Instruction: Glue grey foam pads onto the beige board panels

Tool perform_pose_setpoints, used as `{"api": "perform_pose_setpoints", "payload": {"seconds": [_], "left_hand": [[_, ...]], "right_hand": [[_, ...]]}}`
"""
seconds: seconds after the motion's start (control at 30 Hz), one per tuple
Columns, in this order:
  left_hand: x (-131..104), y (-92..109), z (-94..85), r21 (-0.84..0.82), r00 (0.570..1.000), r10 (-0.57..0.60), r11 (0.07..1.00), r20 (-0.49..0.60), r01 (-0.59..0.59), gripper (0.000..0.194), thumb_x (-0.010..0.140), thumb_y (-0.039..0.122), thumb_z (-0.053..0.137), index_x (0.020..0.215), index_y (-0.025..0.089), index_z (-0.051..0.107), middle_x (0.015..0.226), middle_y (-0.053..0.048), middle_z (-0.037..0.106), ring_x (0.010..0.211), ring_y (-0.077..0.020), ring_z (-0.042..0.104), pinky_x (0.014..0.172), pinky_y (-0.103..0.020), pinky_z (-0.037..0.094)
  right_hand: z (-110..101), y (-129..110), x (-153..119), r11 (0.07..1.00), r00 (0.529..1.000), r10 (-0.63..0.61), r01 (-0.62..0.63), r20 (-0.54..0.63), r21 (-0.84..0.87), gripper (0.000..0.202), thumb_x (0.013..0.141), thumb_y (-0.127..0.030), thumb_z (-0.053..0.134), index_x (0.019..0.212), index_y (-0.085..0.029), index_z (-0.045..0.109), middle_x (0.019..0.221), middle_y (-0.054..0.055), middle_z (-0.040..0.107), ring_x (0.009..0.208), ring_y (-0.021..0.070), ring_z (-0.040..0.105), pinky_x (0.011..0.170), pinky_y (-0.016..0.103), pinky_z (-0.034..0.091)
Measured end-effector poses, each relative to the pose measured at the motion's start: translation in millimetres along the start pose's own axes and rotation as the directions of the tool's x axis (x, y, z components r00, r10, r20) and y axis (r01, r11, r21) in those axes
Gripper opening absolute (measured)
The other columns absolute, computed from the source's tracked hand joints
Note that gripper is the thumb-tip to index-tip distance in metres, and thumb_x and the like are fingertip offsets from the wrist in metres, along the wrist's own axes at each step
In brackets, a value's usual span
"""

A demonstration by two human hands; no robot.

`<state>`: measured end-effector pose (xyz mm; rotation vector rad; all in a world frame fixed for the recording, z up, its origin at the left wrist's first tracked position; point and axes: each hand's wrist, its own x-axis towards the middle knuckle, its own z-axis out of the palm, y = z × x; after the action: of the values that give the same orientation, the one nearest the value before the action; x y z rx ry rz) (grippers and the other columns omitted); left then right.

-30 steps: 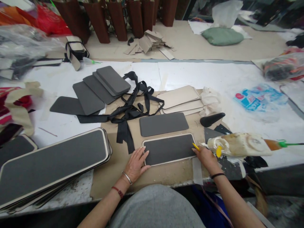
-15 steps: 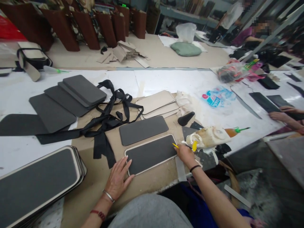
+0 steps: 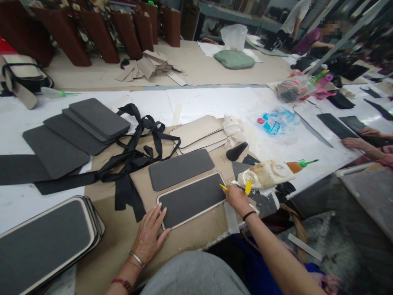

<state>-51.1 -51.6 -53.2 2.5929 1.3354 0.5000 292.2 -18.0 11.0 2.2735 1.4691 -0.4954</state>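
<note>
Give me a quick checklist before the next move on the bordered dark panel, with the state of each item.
1. Left hand flat at the bordered dark panel near end: ok.
2. Right hand at the far end with the yellow tool: ok.
3. Panel lying flat on the brown board: ok.
4. Black straps off the panel: ok.
5. Glue bottle on its side beside the right hand, smeared; leaking: cannot tell.

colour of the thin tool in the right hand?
Yellow tool, pinched in the right hand; head view shows it.
</note>
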Motion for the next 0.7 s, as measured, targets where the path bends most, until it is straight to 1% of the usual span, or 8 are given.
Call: {"api": "perform_pose_setpoints", "payload": {"seconds": [0.23,0.4,0.47,0.53,0.57,0.6,0.67,0.7], "left_hand": [[0.4,-0.2,0.7,0.022,1.000,-0.006,1.000,0.021,0.005,0.057,0.080,0.038,0.051,0.132,0.018,0.036,0.133,-0.014,0.045,0.120,-0.0267,0.042,0.094,-0.042,0.039],[4.3,3.7,-5.3,-0.055,0.997,-0.047,0.997,0.055,0.050,0.054,0.080,0.038,0.051,0.129,0.019,0.041,0.132,-0.015,0.045,0.121,-0.0276,0.041,0.095,-0.045,0.039],[6.5,8.6,-8.9,-0.152,0.993,-0.106,0.982,0.051,0.113,0.051,0.079,0.038,0.051,0.126,0.019,0.044,0.131,-0.015,0.046,0.120,-0.0274,0.042,0.096,-0.045,0.039],[10.1,15.5,-12.1,-0.287,0.967,-0.256,0.925,0.011,0.249,0.045,0.080,0.037,0.049,0.121,0.018,0.048,0.127,-0.014,0.048,0.119,-0.0257,0.043,0.096,-0.045,0.039],[12.8,19.3,-13.3,-0.363,0.930,-0.368,0.867,-0.003,0.342,0.041,0.081,0.036,0.047,0.118,0.018,0.050,0.124,-0.014,0.050,0.116,-0.0245,0.046,0.096,-0.044,0.040],[16.2,22.9,-14.2,-0.441,0.870,-0.493,0.780,0.005,0.444,0.039,0.081,0.034,0.045,0.115,0.017,0.052,0.120,-0.014,0.052,0.111,-0.0233,0.050,0.094,-0.043,0.042],[25.0,27.8,-14.9,-0.584,0.682,-0.721,0.504,0.121,0.637,0.036,0.079,0.033,0.044,0.110,0.015,0.054,0.111,-0.014,0.057,0.098,-0.0209,0.057,0.085,-0.040,0.047],[30.0,28.8,-14.8,-0.625,0.583,-0.787,0.353,0.204,0.696,0.036,0.077,0.032,0.045,0.108,0.014,0.054,0.105,-0.013,0.059,0.091,-0.0196,0.059,0.079,-0.037,0.050]], "right_hand": [[-4.6,-2.5,0.1,1.000,1.000,0.010,-0.010,0.016,0.000,0.028,0.090,-0.034,0.039,0.095,-0.017,0.061,0.088,0.012,0.066,0.086,0.0252,0.064,0.070,0.034,0.047],[-5.7,3.9,-1.6,0.999,0.999,0.047,-0.047,0.006,-0.017,0.037,0.089,-0.044,0.039,0.096,-0.014,0.060,0.091,0.014,0.065,0.087,0.0256,0.063,0.068,0.032,0.046],[-4.1,7.0,-4.2,0.997,0.996,0.082,-0.082,-0.027,0.007,0.036,0.089,-0.044,0.039,0.100,-0.015,0.058,0.092,0.013,0.064,0.086,0.0251,0.063,0.066,0.031,0.046],[-1.0,8.7,-5.9,0.996,0.995,0.073,-0.069,-0.075,0.055,0.031,0.089,-0.039,0.041,0.103,-0.015,0.056,0.093,0.012,0.064,0.086,0.0229,0.063,0.066,0.028,0.044],[0.8,9.0,-5.9,0.996,0.994,0.050,-0.043,-0.098,0.075,0.028,0.089,-0.035,0.042,0.103,-0.015,0.055,0.093,0.012,0.064,0.086,0.0219,0.062,0.066,0.026,0.043],[2.7,9.0,-4.9,0.996,0.993,0.026,-0.015,-0.119,0.086,0.027,0.089,-0.032,0.042,0.102,-0.014,0.056,0.093,0.012,0.064,0.086,0.0212,0.062,0.067,0.025,0.043],[6.3,8.6,-0.8,0.997,0.990,-0.006,0.017,-0.144,0.075,0.026,0.089,-0.030,0.043,0.100,-0.012,0.056,0.093,0.013,0.063,0.086,0.0212,0.062,0.067,0.025,0.041],[7.8,8.3,2.2,0.998,0.989,-0.012,0.021,-0.148,0.060,0.026,0.088,-0.031,0.043,0.099,-0.010,0.057,0.093,0.014,0.063,0.084,0.0216,0.061,0.066,0.026,0.041]]}}
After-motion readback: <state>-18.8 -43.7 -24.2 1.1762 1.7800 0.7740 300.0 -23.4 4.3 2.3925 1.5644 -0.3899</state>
